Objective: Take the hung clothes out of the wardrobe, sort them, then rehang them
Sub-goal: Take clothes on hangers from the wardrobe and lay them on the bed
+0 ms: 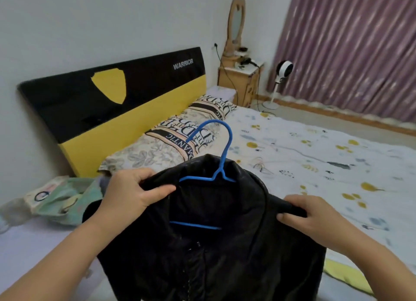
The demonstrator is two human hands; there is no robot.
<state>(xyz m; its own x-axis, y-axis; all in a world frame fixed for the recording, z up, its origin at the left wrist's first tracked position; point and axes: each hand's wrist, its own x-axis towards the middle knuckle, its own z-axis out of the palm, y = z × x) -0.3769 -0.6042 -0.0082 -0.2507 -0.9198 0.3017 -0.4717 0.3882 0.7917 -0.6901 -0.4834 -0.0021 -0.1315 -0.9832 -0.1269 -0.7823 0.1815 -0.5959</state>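
A bed (315, 156) with a black-and-yellow headboard (101, 102) — patterned pillows (180, 138), fan (284, 70) by purple curtains (351, 48).

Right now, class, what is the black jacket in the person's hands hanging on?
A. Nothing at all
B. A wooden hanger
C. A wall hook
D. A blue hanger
D: a blue hanger sits inside the collar of the black jacket, its hook rising above it, while the left hand and right hand grip the shoulders.
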